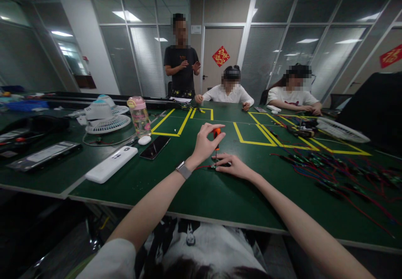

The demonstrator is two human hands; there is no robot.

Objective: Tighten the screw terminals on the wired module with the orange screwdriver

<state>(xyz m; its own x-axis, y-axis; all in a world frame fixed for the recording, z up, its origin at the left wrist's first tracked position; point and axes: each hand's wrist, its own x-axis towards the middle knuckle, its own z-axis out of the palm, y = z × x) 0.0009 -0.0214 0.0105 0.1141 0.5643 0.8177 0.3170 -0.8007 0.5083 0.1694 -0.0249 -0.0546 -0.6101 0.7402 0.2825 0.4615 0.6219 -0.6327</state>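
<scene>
My left hand (205, 142) pinches the orange handle of a small screwdriver (216, 139), held upright with its tip down on a small dark part (220, 165) on the green table (201, 195). My right hand (234, 166) lies on the table with its fingers pressed on that part, which has red wire trailing from it. A grey watch sits on my left wrist.
A heap of red, blue and black wired parts (329, 170) lies at the right. A white power bank (111, 164), black phone (155, 147), pink bottle (139, 116) and white fans (105, 118) stand at the left. Two seated people and one standing person are at the far side.
</scene>
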